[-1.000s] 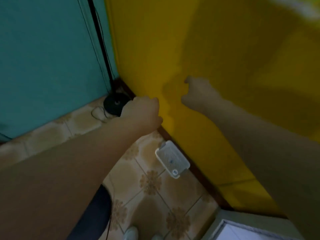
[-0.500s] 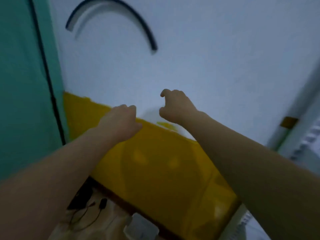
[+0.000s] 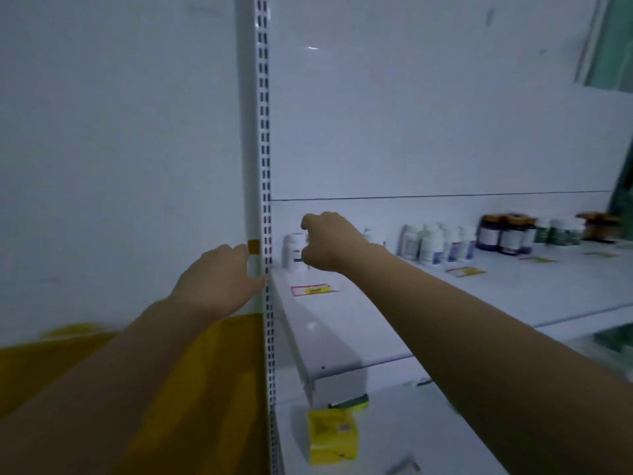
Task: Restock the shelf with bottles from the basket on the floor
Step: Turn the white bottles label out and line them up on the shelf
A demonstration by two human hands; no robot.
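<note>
The right hand (image 3: 330,241) is out over the left end of the shelf (image 3: 394,313), its fingers curled with forefinger and thumb hooked toward a small white bottle (image 3: 294,252) that stands upright at the back corner. The fingertips overlap the bottle's edge, but I cannot tell whether they grip it or only hover in front. The left hand (image 3: 219,282) is relaxed and holds nothing, its fingers resting against or just beside the slotted upright (image 3: 265,132).

More stock stands further right along the back of the same shelf: a cluster of white bottles (image 3: 435,243), then dark bottles (image 3: 503,234) with amber caps. Price labels (image 3: 310,289) lie flat near the front edge. The basket is out of view (presumably on the floor below the frame).

The white bottle looks like a rigid plastic pill container, so I judge it light, stiff and not fragile, though its smooth wall and glossy label may be a little slippery. Best hold is around the body just under the cap, thumb opposite fingers, keeping it upright, since a narrow, light bottle would tip easily when nudged against the back panel.
</note>
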